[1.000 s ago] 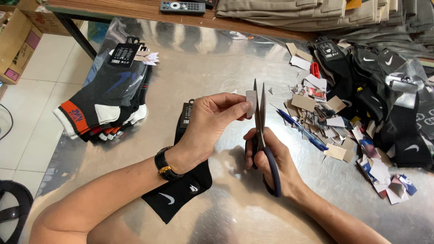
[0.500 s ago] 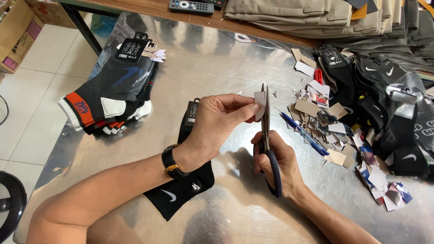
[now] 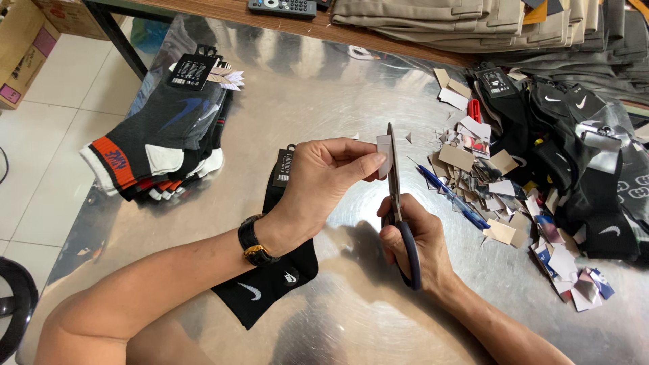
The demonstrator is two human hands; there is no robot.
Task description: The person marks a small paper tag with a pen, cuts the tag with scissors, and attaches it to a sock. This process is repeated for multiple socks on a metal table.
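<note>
My left hand point(image 3: 324, 179) pinches a small pale card piece point(image 3: 384, 150) above the shiny metal table point(image 3: 324, 88). My right hand point(image 3: 412, 236) grips blue-handled scissors point(image 3: 393, 182), blades pointing up and closed against the card's right edge. A black sock pair with a card tag point(image 3: 274, 270) lies flat under my left wrist, which wears a black watch point(image 3: 251, 241).
A stack of tagged socks point(image 3: 155, 145) lies at left. Card scraps point(image 3: 473, 162) and a blue pen point(image 3: 453, 197) sit right of the scissors, with black socks point(image 3: 581, 155) beyond. Folded khaki cloth point(image 3: 460, 20) and a remote point(image 3: 282, 7) are at the back.
The scissor blades, slightly apart a second ago, have closed on the card. Both hands stay in about the same spot above the table.
</note>
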